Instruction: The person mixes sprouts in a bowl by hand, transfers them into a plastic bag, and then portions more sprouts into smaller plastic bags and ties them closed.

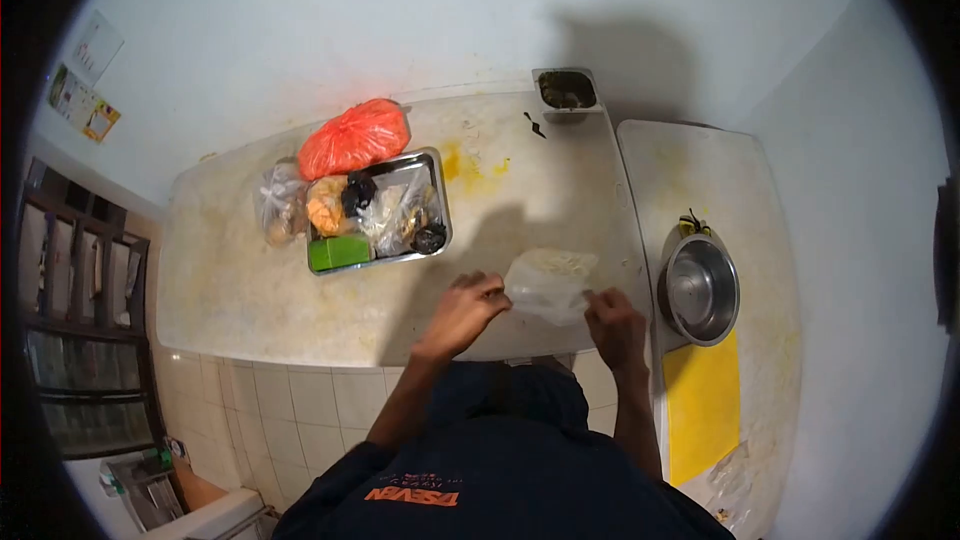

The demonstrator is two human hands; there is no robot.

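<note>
A clear plastic bag (552, 285) with something pale inside lies near the table's front edge, between my two hands. My left hand (468, 308) is closed, its fingertips pinching the bag's left side. On the opposite side my right hand (613, 320) pinches the bag's right corner, its fingers drawn together. What the bag holds is too blurred to name. To the left of my hands stands a metal tray (445, 202) with several small plastic bags and a green box (339, 253) in it.
Behind the tray sits a red plastic bag (357, 138); a clear bag (281, 202) is at its left. A metal container (567, 90) with dark contents stands at the back. On the right table are a steel bowl (699, 290) and a yellow sheet (702, 395).
</note>
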